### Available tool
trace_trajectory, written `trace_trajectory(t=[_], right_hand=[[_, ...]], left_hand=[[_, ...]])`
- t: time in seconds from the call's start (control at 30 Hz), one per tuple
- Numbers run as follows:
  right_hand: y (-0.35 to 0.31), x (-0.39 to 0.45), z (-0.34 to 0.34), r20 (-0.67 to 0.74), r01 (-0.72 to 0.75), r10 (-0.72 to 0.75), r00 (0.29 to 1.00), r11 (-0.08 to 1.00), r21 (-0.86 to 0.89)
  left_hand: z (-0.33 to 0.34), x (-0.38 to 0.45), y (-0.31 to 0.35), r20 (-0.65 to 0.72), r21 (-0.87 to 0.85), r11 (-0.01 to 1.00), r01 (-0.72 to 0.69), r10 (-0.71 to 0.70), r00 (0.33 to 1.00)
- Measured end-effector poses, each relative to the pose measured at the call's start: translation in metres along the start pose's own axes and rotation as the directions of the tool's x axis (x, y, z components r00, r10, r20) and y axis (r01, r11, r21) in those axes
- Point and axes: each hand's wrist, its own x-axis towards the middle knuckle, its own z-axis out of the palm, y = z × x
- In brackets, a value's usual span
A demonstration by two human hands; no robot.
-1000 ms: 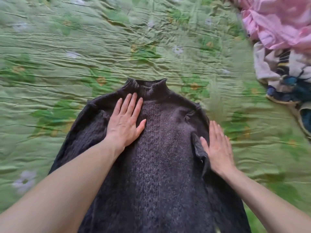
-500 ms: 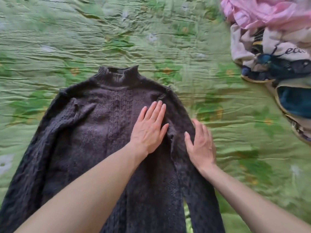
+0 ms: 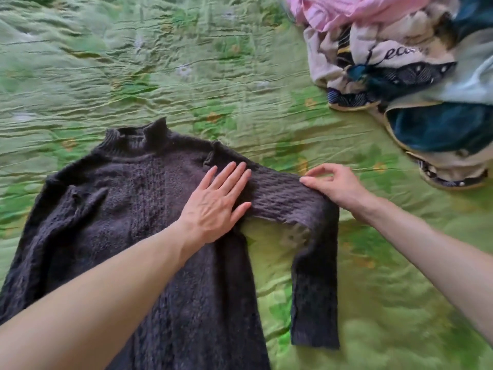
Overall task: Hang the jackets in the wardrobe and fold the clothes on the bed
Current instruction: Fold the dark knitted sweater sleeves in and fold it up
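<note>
dark knit sweater lay flat on green floral bedspread | left hand – fingers straight, pressed flat by the shoulder | right hand pinched the sleeve's bend – cuff pointing down | clothes pile far right
</note>
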Motion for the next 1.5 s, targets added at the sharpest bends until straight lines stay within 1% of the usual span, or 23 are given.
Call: trace_trajectory(t=[0.07, 0.13, 0.23, 0.27, 0.3, 0.37, 0.43, 0.47, 0.53, 0.57, 0.6, 0.63, 0.7, 0.8, 0.87, 0.93, 1.0, 1.1, 1.17, 1.27, 1.33, 1.43, 1.5], right_hand=[[0.007, 0.006, -0.008, -0.036, -0.023, 0.023, 0.999, 1.000, 0.008], [0.021, 0.004, -0.010, -0.007, -0.088, 0.088, 0.996, 0.996, -0.022], [0.045, -0.008, -0.013, 0.196, -0.167, 0.203, 0.959, 0.969, -0.183], [0.047, -0.012, -0.016, 0.256, -0.168, 0.211, 0.944, 0.970, -0.178], [0.046, -0.017, -0.019, 0.298, -0.176, 0.209, 0.931, 0.975, -0.134], [0.039, -0.025, -0.027, 0.334, -0.214, 0.198, 0.921, 0.977, 0.011], [0.032, -0.029, -0.042, 0.387, -0.280, 0.213, 0.897, 0.952, 0.124], [0.029, -0.030, -0.053, 0.433, -0.294, 0.222, 0.874, 0.950, 0.106], [0.021, -0.033, -0.078, 0.529, -0.285, 0.280, 0.801, 0.956, -0.075], [0.018, -0.034, -0.090, 0.550, -0.266, 0.317, 0.772, 0.948, -0.173], [0.014, -0.036, -0.100, 0.548, -0.240, 0.339, 0.765, 0.939, -0.245], [0.011, -0.038, -0.110, 0.533, -0.211, 0.340, 0.775, 0.934, -0.289], [0.007, -0.041, -0.128, 0.464, -0.144, 0.294, 0.836, 0.933, -0.331], [0.008, -0.042, -0.149, 0.266, -0.003, 0.137, 0.954, 0.894, -0.449], [0.017, -0.042, -0.154, 0.144, 0.035, 0.050, 0.988, 0.844, -0.535], [0.036, -0.042, -0.150, 0.076, 0.041, 0.003, 0.997, 0.812, -0.583], [0.060, -0.042, -0.143, 0.030, 0.012, 0.008, 1.000, 0.804, -0.594], [0.096, -0.047, -0.134, -0.100, -0.129, 0.084, 0.991, 0.748, -0.650], [0.116, -0.051, -0.135, -0.177, -0.163, 0.062, 0.982, 0.750, -0.641], [0.128, -0.061, -0.146, -0.182, -0.095, 0.001, 0.983, 0.856, -0.507], [0.128, -0.067, -0.154, -0.236, -0.089, -0.005, 0.972, 0.918, -0.387], [0.128, -0.066, -0.164, -0.324, -0.128, 0.000, 0.946, 0.919, -0.373], [0.134, -0.062, -0.168, -0.348, -0.214, 0.067, 0.935, 0.890, -0.403]], left_hand=[[-0.003, 0.014, 0.009, -0.026, -0.007, 1.000, -0.031, 0.031, 0.999], [-0.005, 0.027, 0.023, -0.041, -0.006, 0.999, -0.033, 0.033, 0.999], [-0.002, 0.046, 0.040, 0.004, 0.006, 0.999, -0.050, 0.050, 0.999], [-0.001, 0.052, 0.043, 0.039, 0.013, 0.998, -0.065, 0.064, 0.997], [0.000, 0.056, 0.046, 0.062, 0.024, 0.996, -0.082, 0.081, 0.995], [-0.001, 0.062, 0.049, 0.050, 0.069, 0.992, -0.110, 0.106, 0.993], [-0.011, 0.067, 0.051, 0.018, 0.063, 0.995, -0.075, 0.074, 0.997], [-0.017, 0.069, 0.053, 0.011, 0.035, 0.999, -0.027, 0.026, 1.000], [-0.026, 0.073, 0.055, -0.013, -0.026, 0.996, 0.081, -0.082, 0.997], [-0.028, 0.076, 0.057, -0.025, -0.045, 0.992, 0.116, -0.118, 0.993], [-0.030, 0.078, 0.059, -0.029, -0.057, 0.989, 0.134, -0.135, 0.990], [-0.032, 0.080, 0.061, -0.031, -0.070, 0.987, 0.145, -0.148, 0.989], [-0.034, 0.083, 0.067, -0.039, -0.104, 0.980, 0.172, -0.177, 0.983], [-0.029, 0.083, 0.076, -0.079, -0.089, 0.977, 0.193, -0.200, 0.977], [-0.022, 0.079, 0.083, -0.112, -0.074, 0.976, 0.204, -0.211, 0.971], [-0.013, 0.072, 0.093, -0.128, -0.080, 0.970, 0.231, -0.240, 0.962], [-0.002, 0.061, 0.105, -0.078, -0.089, 0.963, 0.254, -0.261, 0.962], [0.019, 0.051, 0.119, 0.182, -0.099, 0.959, 0.266, -0.246, 0.952], [0.028, 0.053, 0.120, 0.258, -0.070, 0.958, 0.278, -0.252, 0.933], [0.028, 0.059, 0.121, 0.239, -0.046, 0.955, 0.292, -0.273, 0.932], [0.028, 0.059, 0.124, 0.221, -0.021, 0.955, 0.295, -0.283, 0.933], [0.029, 0.058, 0.128, 0.161, -0.057, 0.950, 0.308, -0.296, 0.941], [0.029, 0.057, 0.131, 0.058, -0.095, 0.959, 0.267, -0.262, 0.963]])
